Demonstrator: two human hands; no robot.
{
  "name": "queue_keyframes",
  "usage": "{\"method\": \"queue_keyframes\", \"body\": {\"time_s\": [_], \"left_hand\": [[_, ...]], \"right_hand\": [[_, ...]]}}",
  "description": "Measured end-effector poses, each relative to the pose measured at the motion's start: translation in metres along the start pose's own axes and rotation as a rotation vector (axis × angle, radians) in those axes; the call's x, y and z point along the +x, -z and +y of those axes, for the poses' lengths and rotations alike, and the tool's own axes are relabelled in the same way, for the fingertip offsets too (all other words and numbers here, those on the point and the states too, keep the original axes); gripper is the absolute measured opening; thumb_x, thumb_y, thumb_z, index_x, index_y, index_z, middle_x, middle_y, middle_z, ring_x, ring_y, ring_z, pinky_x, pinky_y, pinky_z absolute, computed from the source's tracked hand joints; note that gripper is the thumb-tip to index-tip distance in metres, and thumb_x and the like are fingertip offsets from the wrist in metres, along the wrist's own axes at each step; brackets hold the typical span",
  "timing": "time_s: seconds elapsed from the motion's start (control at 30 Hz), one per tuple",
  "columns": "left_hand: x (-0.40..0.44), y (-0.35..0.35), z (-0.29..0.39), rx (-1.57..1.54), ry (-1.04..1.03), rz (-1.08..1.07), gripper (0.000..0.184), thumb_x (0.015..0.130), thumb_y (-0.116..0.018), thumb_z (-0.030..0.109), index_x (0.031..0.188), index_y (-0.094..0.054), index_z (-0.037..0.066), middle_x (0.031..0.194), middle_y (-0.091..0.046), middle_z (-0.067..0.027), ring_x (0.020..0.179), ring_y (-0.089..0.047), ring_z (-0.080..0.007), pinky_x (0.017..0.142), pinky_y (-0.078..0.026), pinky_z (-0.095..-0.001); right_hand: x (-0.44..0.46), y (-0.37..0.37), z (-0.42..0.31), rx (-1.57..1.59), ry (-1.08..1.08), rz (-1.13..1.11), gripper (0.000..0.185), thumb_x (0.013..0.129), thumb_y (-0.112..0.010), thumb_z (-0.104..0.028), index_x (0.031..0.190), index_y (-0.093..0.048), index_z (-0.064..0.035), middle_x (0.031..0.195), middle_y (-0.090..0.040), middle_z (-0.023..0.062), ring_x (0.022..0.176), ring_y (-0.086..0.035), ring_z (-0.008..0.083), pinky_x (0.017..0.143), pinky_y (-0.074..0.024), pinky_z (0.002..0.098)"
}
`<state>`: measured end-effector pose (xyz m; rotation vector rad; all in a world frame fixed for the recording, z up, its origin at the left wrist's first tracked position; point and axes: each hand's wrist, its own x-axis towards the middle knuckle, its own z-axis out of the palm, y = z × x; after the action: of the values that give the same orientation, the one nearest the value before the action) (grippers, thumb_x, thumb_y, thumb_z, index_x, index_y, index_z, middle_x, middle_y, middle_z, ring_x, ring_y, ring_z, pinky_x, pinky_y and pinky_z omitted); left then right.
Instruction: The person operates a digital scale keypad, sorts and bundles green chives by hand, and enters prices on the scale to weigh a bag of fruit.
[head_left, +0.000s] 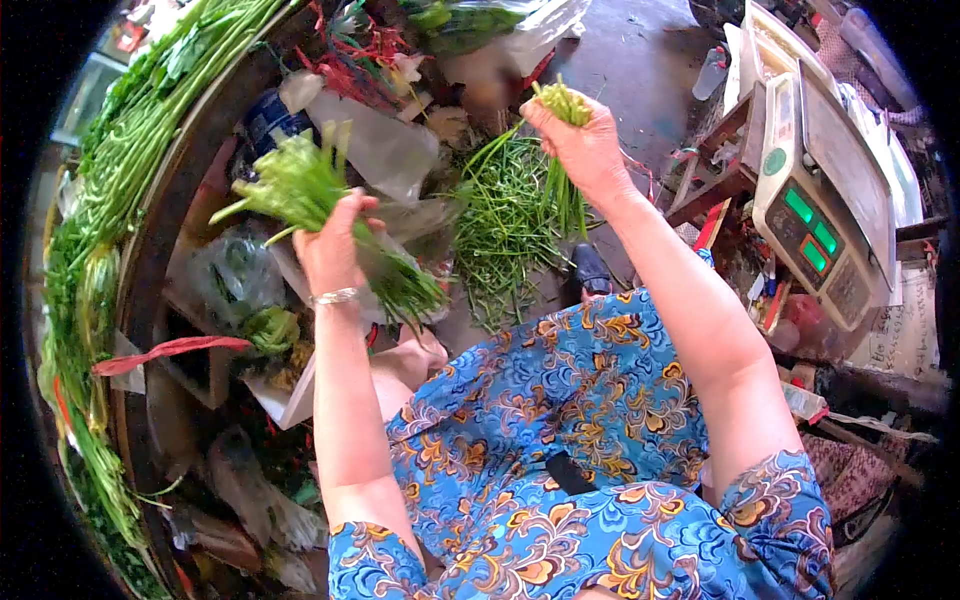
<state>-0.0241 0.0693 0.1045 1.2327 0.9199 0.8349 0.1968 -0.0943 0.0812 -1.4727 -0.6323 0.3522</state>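
My left hand [335, 245] is closed round a thick bunch of green leafy-vegetable stems [300, 180]; the light cut ends fan out above and the darker tips hang below, slightly blurred. Held higher and to the right, my right hand [582, 145] grips a smaller bunch of green stems [562, 102], its pale ends bundled at the top and its long stalks trailing down beneath the hand. Between and below the two hands lies a loose heap of thin green stems [508, 245] on the ground.
A digital scale [790, 235] with lit green digits stands at the right on a wooden stand. Long greens [130, 150] line a curved shelf at the left. Plastic bags [380, 135], red ties [355, 60] and a water bottle [710, 73] lie about. A shoe [590, 268] is beside the heap.
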Motion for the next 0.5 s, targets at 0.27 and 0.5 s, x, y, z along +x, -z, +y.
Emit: {"method": "queue_keyframes", "body": {"time_s": [0.27,0.5], "left_hand": [[-0.025,-0.051,-0.007,-0.018,0.031,-0.388,0.02,0.074,-0.07,0.004,0.093,-0.065,-0.002,0.086,-0.067,-0.008,0.059,-0.057,-0.0112,0.047,-0.045,-0.0239],[-0.022,-0.05,-0.016,-0.058,0.078,-0.419,0.013,0.076,-0.068,0.003,0.088,-0.066,-0.003,0.078,-0.064,-0.0062,0.057,-0.056,-0.0122,0.045,-0.043,-0.0245]], "right_hand": [[-0.027,-0.041,-0.01,0.068,-0.035,-0.33,0.015,0.085,-0.066,-0.014,0.088,-0.063,0.0004,0.078,-0.066,0.0055,0.072,-0.056,0.0088,0.066,-0.0474,0.0269],[-0.028,-0.044,-0.006,0.001,0.156,-0.367,0.012,0.087,-0.066,-0.014,0.086,-0.062,-0.0037,0.071,-0.056,-0.0067,0.064,-0.047,0.0015,0.054,-0.0396,0.0195]]}}
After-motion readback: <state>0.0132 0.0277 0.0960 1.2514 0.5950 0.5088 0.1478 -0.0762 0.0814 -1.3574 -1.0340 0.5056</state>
